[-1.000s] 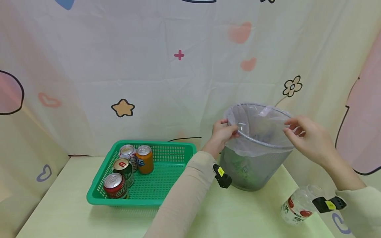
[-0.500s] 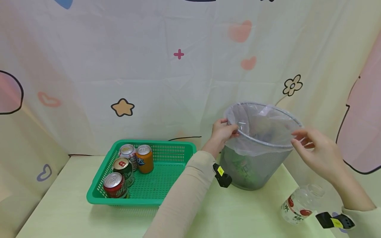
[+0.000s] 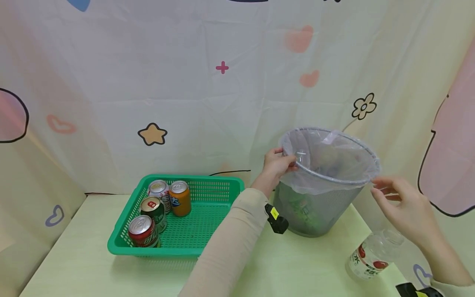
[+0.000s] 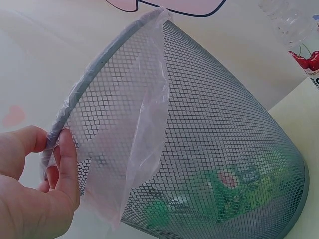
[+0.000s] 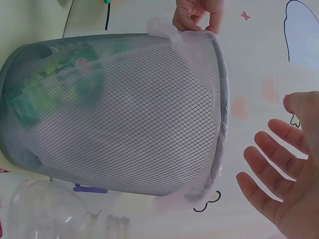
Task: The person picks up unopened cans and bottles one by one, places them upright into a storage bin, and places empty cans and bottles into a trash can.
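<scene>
A grey mesh wastebasket (image 3: 315, 210) stands at the right of the table, lined with a thin translucent bag (image 3: 313, 186) folded over its rim. My left hand (image 3: 276, 167) pinches the rim and the bag at the near left, thumb on one side and fingers on the other, as the left wrist view also shows. My right hand (image 3: 406, 208) hovers beside the right of the rim, apart from it, fingers loosely bent and holding nothing. Green packaging (image 4: 234, 189) shows through the mesh low in the basket. Below the right hand stands a clear plastic bottle (image 3: 371, 258) with a cherry label, uncapped.
A green plastic basket (image 3: 208, 250) sits left of the wastebasket. In its left part stand several drink cans, among them an orange can (image 3: 180, 199) and a red can (image 3: 142, 232). A printed cloth (image 3: 208, 103) hangs close behind the table.
The right hand has drawn away from the wastebasket's rim, moving right and down towards the bottle. My left hand keeps its grip on the rim, and the wastebasket has stayed in place.
</scene>
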The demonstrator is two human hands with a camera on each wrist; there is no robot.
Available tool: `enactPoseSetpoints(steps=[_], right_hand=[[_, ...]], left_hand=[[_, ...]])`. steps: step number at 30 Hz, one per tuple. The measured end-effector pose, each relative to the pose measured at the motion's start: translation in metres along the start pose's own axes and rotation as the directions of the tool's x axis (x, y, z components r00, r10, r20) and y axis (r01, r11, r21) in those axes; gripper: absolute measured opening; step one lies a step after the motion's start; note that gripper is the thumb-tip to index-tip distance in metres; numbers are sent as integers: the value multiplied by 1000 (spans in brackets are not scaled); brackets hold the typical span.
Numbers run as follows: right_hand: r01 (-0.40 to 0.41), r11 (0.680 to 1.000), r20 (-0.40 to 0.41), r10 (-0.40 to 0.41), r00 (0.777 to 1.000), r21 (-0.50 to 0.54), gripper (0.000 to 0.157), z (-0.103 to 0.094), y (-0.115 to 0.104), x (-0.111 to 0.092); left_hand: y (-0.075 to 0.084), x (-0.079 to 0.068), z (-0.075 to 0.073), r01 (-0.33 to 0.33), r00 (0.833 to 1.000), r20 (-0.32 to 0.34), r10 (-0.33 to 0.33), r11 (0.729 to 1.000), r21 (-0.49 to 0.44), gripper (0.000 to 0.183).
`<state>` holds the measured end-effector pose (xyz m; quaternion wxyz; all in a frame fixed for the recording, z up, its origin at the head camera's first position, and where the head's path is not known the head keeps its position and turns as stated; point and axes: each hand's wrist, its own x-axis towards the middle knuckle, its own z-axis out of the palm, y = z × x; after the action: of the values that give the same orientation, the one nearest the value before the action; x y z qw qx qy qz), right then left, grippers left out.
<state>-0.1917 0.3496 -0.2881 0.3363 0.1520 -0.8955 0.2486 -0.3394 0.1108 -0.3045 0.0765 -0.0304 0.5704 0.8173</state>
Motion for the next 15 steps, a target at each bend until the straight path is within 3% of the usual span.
enactPoseSetpoints(steps=[15], right_hand=[[-192,981,-10,192,981,-10,32,-8,25,-42]], left_hand=[[1,-3,0,-8,1000,1,8,1000,-5,54]])
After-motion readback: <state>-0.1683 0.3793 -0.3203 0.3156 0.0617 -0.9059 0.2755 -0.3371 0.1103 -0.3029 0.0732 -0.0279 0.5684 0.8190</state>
